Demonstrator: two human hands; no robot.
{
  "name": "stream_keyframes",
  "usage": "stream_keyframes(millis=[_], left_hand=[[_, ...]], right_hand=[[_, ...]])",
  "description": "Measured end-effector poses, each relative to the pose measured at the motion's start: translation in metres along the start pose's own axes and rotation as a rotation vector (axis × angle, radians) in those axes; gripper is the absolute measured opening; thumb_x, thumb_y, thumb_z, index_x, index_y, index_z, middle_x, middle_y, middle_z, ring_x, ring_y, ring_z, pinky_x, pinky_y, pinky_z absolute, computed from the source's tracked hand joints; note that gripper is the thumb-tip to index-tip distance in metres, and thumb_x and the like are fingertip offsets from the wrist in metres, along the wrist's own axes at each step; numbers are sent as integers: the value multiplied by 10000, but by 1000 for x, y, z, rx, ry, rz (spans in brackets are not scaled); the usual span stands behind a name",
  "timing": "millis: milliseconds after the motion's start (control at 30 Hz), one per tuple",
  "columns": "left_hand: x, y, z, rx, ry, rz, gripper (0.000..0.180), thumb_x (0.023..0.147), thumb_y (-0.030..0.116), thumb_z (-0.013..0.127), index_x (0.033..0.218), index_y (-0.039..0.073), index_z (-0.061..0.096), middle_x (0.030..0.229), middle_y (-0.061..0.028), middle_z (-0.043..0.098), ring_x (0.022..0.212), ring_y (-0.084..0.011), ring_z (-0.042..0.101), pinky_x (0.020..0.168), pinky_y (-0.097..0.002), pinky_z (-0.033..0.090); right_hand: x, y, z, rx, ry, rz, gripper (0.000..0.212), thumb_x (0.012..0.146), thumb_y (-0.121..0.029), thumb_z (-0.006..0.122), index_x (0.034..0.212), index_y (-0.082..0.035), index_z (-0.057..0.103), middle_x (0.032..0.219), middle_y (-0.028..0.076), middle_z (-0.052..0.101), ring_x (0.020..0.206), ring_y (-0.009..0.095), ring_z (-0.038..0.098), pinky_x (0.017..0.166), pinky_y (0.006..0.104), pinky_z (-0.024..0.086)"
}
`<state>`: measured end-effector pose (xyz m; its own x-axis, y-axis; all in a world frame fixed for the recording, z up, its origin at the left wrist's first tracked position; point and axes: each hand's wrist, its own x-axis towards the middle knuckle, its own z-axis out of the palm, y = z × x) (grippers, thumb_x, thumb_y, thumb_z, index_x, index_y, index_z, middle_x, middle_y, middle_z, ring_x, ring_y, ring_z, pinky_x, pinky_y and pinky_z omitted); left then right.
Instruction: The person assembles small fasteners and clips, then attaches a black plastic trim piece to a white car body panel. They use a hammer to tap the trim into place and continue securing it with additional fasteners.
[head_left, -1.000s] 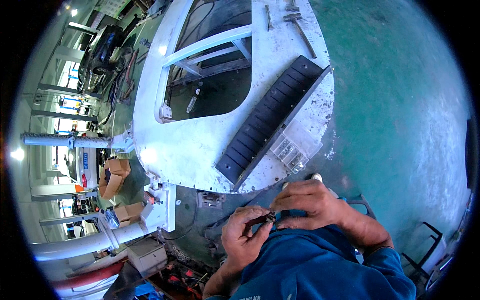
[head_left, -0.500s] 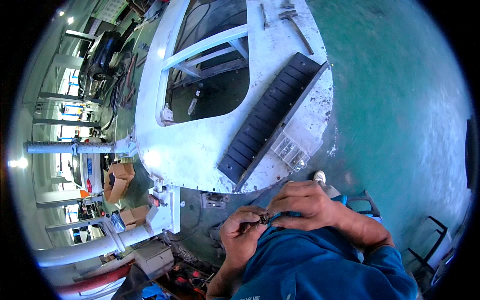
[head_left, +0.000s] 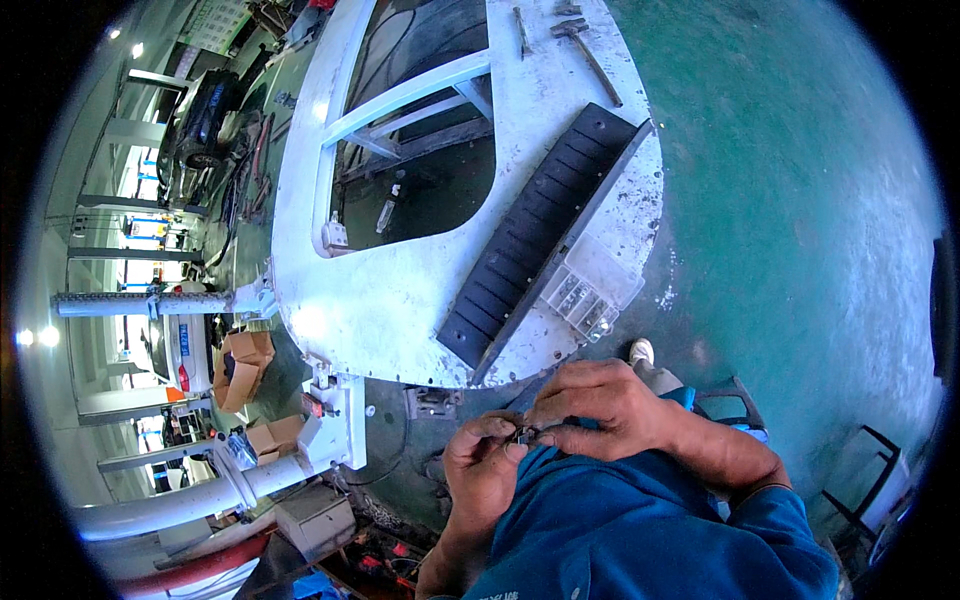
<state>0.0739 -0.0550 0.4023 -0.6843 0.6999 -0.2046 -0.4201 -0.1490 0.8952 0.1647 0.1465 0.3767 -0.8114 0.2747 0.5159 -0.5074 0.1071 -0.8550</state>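
A small dark metal piece (head_left: 521, 434), too small to name exactly, is pinched between the fingertips of both my hands in front of my blue shirt. My left hand (head_left: 480, 458) grips it from the left with thumb and forefinger. From the right, my right hand (head_left: 595, 408) closes thumb and fingers on it. Just beyond my hands, a long black ribbed plastic trim panel (head_left: 540, 235) lies slantwise on the white frame bench (head_left: 400, 310). Beside the panel sits an open clear compartment box (head_left: 580, 300) with small parts in it.
A hammer (head_left: 590, 62) and a smaller tool (head_left: 522, 32) lie at the bench's far end. Left of the bench stand a white post arm (head_left: 200, 498) and open cardboard boxes (head_left: 243, 370). A dark car (head_left: 205, 120) is farther left. At the right is a black stand (head_left: 870, 480).
Both hands have shifted very slightly left, and the fingers have moved a little around the small piece. The view has tilted slightly.
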Motion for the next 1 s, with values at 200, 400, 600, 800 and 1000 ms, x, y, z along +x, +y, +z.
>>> stream_keyframes(millis=[200,400,600,800,1000], left_hand=[[0,1,4,39,5,12,287,815,-74,693,1084,-11,616,1146,-181,634,1027,-233,626,908,-352,504],[0,5,7,426,-25,220,257,806,-65,718,1042,9,646,1144,-175,642,958,-195,638,816,-303,517],[0,14,6,723,-66,334,219,769,-68,730,966,13,678,1092,-152,680,871,-166,664,716,-276,533],[6,21,9,828,-137,402,241,737,-58,737,957,28,686,1062,-140,692,861,-179,671,702,-280,534],[4,23,5,858,-151,395,231,727,-21,742,944,35,688,1046,-122,691,794,-143,654,627,-249,508]], right_hand=[[2,-4,-1,1,16,31,227,782,-65,753,995,-21,689,905,141,671,819,320,664,691,398,539],[-8,-7,3,251,-31,401,223,786,-104,822,943,9,710,891,136,713,816,227,688,726,342,539],[-8,-17,8,290,29,448,277,749,-153,844,927,10,707,860,146,696,787,265,684,701,350,530],[-7,-13,12,217,26,400,258,724,-123,840,892,5,691,831,142,683,766,261,676,679,357,521],[-5,-9,16,277,36,365,232,709,-99,824,845,2,666,805,126,668,741,249,661,659,354,512]])
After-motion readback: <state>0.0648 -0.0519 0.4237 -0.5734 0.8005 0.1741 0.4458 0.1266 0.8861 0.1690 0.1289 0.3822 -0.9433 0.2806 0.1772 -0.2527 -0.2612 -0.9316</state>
